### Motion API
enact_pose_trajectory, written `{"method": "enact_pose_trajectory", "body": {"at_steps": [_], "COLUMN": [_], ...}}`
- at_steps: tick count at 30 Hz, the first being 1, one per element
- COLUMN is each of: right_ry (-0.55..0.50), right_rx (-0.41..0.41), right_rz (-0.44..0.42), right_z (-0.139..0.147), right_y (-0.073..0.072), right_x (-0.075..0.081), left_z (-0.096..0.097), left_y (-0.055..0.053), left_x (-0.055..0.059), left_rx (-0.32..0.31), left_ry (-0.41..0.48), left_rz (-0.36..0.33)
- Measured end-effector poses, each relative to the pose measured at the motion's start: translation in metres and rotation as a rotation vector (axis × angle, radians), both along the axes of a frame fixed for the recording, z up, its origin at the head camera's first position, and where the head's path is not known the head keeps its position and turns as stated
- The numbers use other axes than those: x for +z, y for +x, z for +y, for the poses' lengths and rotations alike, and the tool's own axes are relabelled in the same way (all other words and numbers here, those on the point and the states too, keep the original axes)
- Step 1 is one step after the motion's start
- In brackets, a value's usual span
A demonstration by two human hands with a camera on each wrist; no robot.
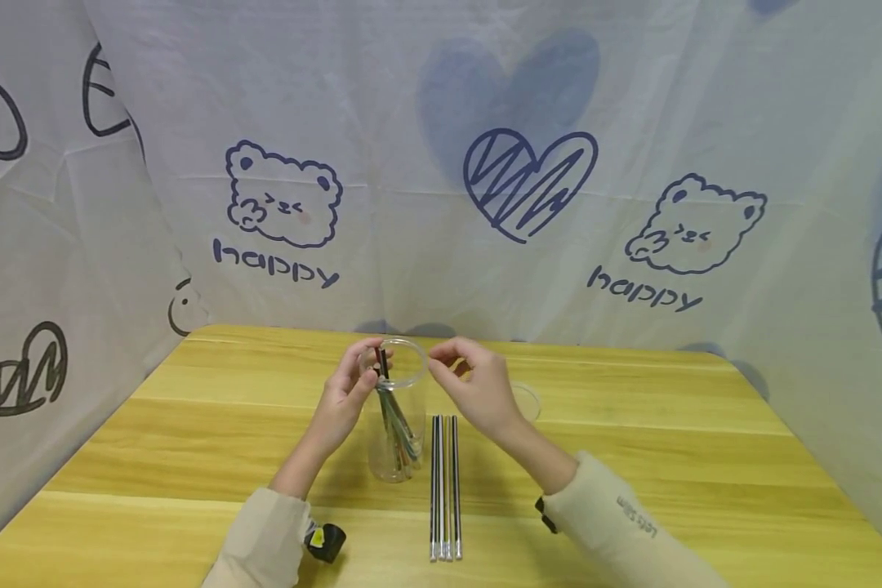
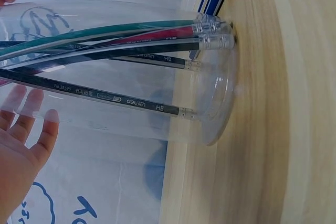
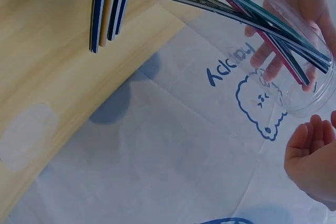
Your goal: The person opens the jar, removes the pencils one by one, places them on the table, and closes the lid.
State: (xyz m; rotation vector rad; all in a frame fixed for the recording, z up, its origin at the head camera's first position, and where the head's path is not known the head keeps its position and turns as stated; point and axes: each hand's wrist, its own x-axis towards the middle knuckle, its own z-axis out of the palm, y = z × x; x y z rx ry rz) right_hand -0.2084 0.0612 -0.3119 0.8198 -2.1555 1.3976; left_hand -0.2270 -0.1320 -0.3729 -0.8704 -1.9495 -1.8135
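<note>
A clear plastic jar (image 1: 409, 408) without its lid stands on the table. Inside it several pencils (image 2: 126, 51), dark, green and red, lean together with their eraser ends down. My left hand (image 1: 343, 400) holds the jar near its rim, fingers and thumb on either side of the wall. Close by the rim's right side is my right hand (image 1: 478, 384), its fingers loosely bent and nothing visible in them. In the right wrist view that hand (image 3: 315, 153) is beside the jar's mouth; whether a fingertip touches it I cannot tell.
Several striped pencils (image 1: 445, 490) lie side by side right of the jar, eraser ends towards me. A round clear lid (image 1: 527, 402) lies behind my right wrist. White cloth (image 1: 412, 245) with blue drawings hangs behind the wooden table (image 1: 632, 490).
</note>
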Motion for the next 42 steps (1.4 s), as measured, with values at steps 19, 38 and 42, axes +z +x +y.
{"method": "enact_pose_trajectory", "body": {"at_steps": [19,38,42], "right_ry": [0.286,0.584,0.574], "right_rx": [0.07,0.028,0.037], "right_rz": [0.323,0.26,0.23], "right_z": [-0.014,-0.022,-0.023], "right_y": [-0.002,0.004,0.005], "right_x": [0.0,0.006,0.007], "left_z": [0.001,0.001,0.0], "left_y": [0.001,0.001,0.0], "left_x": [0.0,0.001,0.001], "left_rx": [-0.008,0.006,0.002], "left_ry": [-0.018,-0.03,-0.028], "left_rz": [0.003,0.029,0.026]}}
